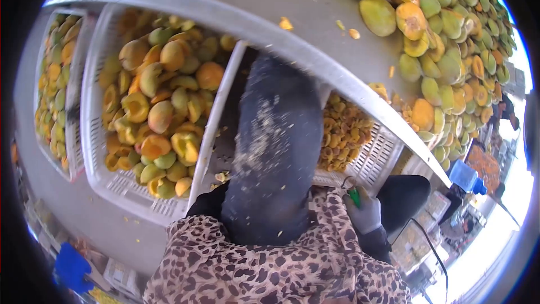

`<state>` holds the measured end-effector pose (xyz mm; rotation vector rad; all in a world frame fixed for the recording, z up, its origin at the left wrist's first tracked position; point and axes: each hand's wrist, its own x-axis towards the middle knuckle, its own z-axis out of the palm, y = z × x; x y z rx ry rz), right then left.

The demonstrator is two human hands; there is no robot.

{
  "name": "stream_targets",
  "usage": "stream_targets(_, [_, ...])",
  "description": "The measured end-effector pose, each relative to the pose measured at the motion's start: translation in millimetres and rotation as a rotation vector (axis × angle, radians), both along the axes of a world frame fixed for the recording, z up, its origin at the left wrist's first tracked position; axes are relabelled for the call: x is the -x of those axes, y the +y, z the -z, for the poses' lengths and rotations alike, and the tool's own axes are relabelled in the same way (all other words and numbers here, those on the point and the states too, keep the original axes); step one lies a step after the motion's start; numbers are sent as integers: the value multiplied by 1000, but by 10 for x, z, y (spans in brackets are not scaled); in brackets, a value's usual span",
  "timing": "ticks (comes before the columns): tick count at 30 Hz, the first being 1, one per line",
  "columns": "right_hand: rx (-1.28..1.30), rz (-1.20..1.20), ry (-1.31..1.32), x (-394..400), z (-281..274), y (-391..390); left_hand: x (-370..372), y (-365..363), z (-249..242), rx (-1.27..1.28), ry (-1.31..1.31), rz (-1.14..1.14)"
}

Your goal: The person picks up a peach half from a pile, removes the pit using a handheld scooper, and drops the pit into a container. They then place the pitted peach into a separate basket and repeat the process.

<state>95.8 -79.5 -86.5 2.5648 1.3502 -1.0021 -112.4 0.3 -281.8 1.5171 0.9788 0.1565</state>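
My right hand, in a pale grey glove, is closed around a green-handled tool with a thin curved metal end. It is low beside my lap, near a white slatted crate of small orange-brown pieces, which look like fruit pits or scraps. My left hand is out of sight. A dark apron or leg covering, speckled with bits of pulp, fills the middle, above my leopard-print garment.
A large pile of halved green-orange fruit, like peaches or apricots, lies on the grey table, whose raised white rim curves in front of me. More fruit fills a white crate at left. A blue bottle is at right.
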Motion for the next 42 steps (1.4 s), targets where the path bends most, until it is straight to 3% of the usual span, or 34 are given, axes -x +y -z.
stream_targets(6, [-188, -52, 42, 124, -11, -48, 435, -89, -165, -48, -17, -113])
stream_targets(9, [-388, -223, 21, 88, 66, -160, 875, -189, -352, -89, 34, -216])
stream_targets(16, [-571, -128, 55, 285, -45, -280, 1643, -758, -971, -203, 209, -518])
stream_targets(18, [-632, -84, 67, 266, -28, -346, 1622, -918, -1119, -172, 270, -831])
stream_targets(19, [-666, -77, 58, 243, -79, -349, 1487, -863, -1516, -471, 324, -755])
stream_targets(22, [-706, -78, 57, 200, -185, -372, 1654, -601, -1648, -679, 278, -927])
stream_targets(24, [-690, -83, 78, 191, -220, -361, 1899, -220, -1551, -850, 546, -837])
stream_targets(26, [-707, -73, 72, 142, -189, -365, 1680, 121, -1882, -1265, 953, -666])
stream_targets(27, [-711, -74, 54, 116, -182, -344, 1479, 328, -2118, -1290, 932, -664])
stream_targets(29, [-810, -29, 78, 100, -145, -303, 983, 743, -2573, -1570, 548, -559])
stream_targets(30, [-799, -54, -1, 80, -117, -288, 726, 1021, -2567, -1611, 487, -580])
stream_targets(32, [-823, -68, -34, 17, 62, -224, 75, 1647, -2451, -1153, -236, -424])
stream_targets(34, [-817, -23, 89, -9, 0, -147, -608, 2095, -2512, -1227, -244, -392])
stream_targets(36, [-856, -16, 128, -43, -178, -99, -1191, 2542, -2380, -1217, 119, -187])
stream_targets(37, [-879, -7, 144, -79, -193, -85, -1402, 2662, -2316, -1220, 99, -188])
stream_targets(39, [-898, 9, 141, -169, -153, -70, -1753, 2855, -2254, -1198, 425, 58])
stream_targets(42, [-891, 28, 112, -320, -41, -90, -2070, 2771, -2224, -1314, 557, -42])
